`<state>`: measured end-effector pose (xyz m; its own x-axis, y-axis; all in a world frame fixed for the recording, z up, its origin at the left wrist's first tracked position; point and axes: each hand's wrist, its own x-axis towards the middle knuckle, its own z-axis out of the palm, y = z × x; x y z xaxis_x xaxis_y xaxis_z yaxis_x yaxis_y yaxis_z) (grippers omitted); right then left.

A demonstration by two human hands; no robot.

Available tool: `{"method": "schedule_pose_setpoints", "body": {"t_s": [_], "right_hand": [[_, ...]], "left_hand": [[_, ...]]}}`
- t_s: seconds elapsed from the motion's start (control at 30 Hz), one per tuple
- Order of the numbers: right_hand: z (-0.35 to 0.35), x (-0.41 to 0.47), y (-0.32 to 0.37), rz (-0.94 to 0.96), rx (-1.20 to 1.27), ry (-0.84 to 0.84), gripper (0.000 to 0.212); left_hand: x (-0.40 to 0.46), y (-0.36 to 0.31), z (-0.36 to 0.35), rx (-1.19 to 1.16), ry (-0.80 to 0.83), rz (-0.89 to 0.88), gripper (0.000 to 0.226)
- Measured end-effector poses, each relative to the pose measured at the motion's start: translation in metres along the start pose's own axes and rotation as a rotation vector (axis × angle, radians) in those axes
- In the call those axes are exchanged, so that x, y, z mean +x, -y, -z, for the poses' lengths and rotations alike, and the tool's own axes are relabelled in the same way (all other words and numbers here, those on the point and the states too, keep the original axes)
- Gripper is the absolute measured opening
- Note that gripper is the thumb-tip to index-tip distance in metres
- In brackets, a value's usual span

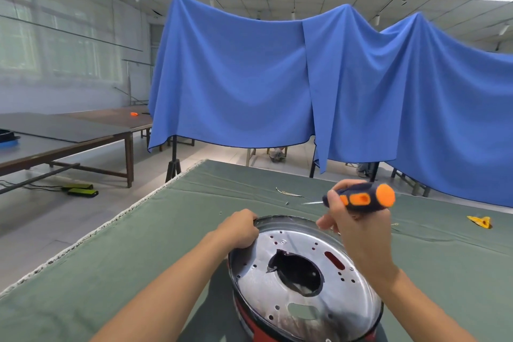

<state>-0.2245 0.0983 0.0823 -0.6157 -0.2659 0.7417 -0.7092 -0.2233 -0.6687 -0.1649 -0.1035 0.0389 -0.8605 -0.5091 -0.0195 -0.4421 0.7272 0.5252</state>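
In the head view a hall hung with blue drapes (236,78) lies behind a green-clothed table (138,244), and the red cooker housing (333,286) stands bottom-up on the table's near middle, its perforated metal base plate facing up. The left hand (240,229) holds the housing's far rim with its fingers curled over the edge, while the right hand (352,228) wraps its fingers round the orange-and-navy screwdriver (363,198) above the rim, shaft pointing left. The shell looks stiff, light and slick, with a torn, likely sharp centre hole, so the rolled rim seems the safest place to hold it.
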Motion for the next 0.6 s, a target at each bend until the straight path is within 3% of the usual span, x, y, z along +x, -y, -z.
{"method": "schedule_pose_setpoints", "body": {"t_s": [0.13, 0.33, 0.5, 0.6], "right_hand": [[0.003, 0.008, -0.001, -0.137, 0.078, -0.117, 0.011], [0.006, 0.022, -0.002, -0.124, -0.041, -0.234, 0.038], [0.009, 0.037, -0.004, -0.099, -0.05, -0.249, 0.052], [0.01, 0.044, -0.011, -0.107, -0.003, -0.33, 0.043]], "left_hand": [[0.007, -0.01, 0.0, 0.169, -0.055, 0.056, 0.021], [0.001, -0.031, -0.016, 0.283, -0.152, 0.11, 0.011], [0.004, -0.021, -0.014, 0.27, -0.168, 0.0, 0.004], [0.008, -0.013, -0.012, 0.261, -0.147, -0.091, 0.009]]}}
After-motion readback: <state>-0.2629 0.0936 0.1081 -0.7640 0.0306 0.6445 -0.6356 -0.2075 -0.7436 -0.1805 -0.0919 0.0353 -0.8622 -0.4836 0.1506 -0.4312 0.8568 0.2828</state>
